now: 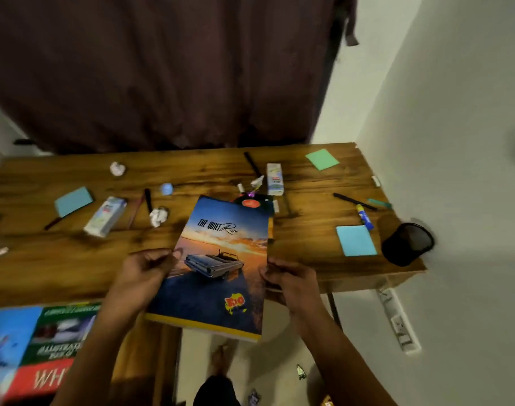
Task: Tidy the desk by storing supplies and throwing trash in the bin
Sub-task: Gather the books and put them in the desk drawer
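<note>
Head view: we hold the notebook (218, 268) by its two long edges, left hand (146, 272) curled round the left edge, right hand (291, 281) pinching the right. Its near end juts past the desk (309, 238) front edge. A mesh pen cup (407, 244) sits at the desk's right corner, beside a blue sticky pad (356, 240); crumpled paper (158, 216) lies left of the notebook.
</note>
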